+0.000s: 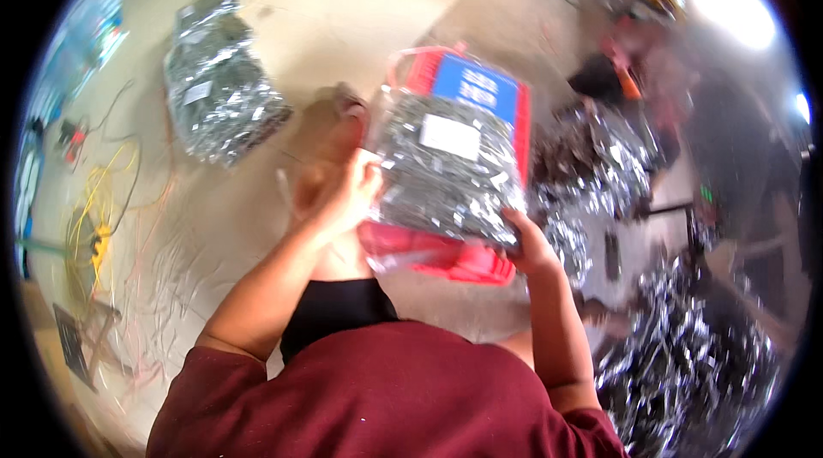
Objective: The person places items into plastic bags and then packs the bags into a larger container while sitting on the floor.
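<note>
A clear plastic package of dark folded material (443, 181), with a blank-looking white label, spans the space between my hands. My left hand (360, 185) grips its left edge, and my right hand (530, 243) holds its lower right corner with the thumb on top. Beneath the package is a red plastic crate or basket (476, 265), its lower rim and right side showing. A blue panel with white writing (476, 88) lies behind the package's top edge. What the package's underside rests on is hidden.
Wrapped packages (222, 82) lie stacked on the floor at upper left. Yellow cable (99, 246) and thin cords lie at left. Shiny dark packages (681, 355) are heaped at right. Another person (649, 72) is at upper right, blurred. A small wooden stand (96, 342) is at lower left.
</note>
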`<state>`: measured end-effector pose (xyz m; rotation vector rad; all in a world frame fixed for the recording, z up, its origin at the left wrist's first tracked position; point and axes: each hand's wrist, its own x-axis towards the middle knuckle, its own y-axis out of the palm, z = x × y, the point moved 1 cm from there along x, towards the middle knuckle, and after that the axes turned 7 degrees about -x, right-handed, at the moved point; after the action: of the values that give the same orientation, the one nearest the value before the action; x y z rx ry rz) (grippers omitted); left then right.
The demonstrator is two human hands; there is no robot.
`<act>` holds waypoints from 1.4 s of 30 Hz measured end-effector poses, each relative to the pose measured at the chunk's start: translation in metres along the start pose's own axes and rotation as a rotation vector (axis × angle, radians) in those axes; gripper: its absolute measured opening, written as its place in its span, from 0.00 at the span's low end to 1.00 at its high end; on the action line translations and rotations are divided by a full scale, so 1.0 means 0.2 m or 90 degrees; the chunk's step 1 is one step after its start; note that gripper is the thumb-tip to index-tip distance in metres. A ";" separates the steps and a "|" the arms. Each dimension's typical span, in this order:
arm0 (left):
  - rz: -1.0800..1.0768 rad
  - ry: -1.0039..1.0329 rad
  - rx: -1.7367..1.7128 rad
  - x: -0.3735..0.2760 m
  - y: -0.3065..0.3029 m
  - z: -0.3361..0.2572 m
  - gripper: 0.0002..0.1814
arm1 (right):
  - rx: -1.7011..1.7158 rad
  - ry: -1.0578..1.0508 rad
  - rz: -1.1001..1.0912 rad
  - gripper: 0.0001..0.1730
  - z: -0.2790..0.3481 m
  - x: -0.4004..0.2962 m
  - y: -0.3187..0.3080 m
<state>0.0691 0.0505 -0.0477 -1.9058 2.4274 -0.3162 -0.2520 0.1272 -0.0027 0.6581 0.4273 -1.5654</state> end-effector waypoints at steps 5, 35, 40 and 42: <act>-0.032 -0.194 -0.848 -0.05 -0.02 -0.24 0.13 | 0.121 -0.190 0.073 0.29 -0.04 -0.07 0.02; -0.507 -0.214 -0.163 0.97 -2.62 0.65 0.19 | -1.009 -0.480 -0.146 0.46 0.04 0.40 0.34; -0.729 -0.226 0.362 1.06 -2.62 0.91 0.28 | -1.023 -0.437 -0.113 0.45 0.06 0.40 0.33; -0.717 -0.092 0.816 1.10 -2.53 0.79 0.29 | -1.026 -0.437 -0.117 0.45 0.06 0.40 0.32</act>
<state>0.5249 -0.2976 -0.0879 -2.0278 0.3832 -1.2380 -0.1910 0.0515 -0.0379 -1.1291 1.0023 -1.0227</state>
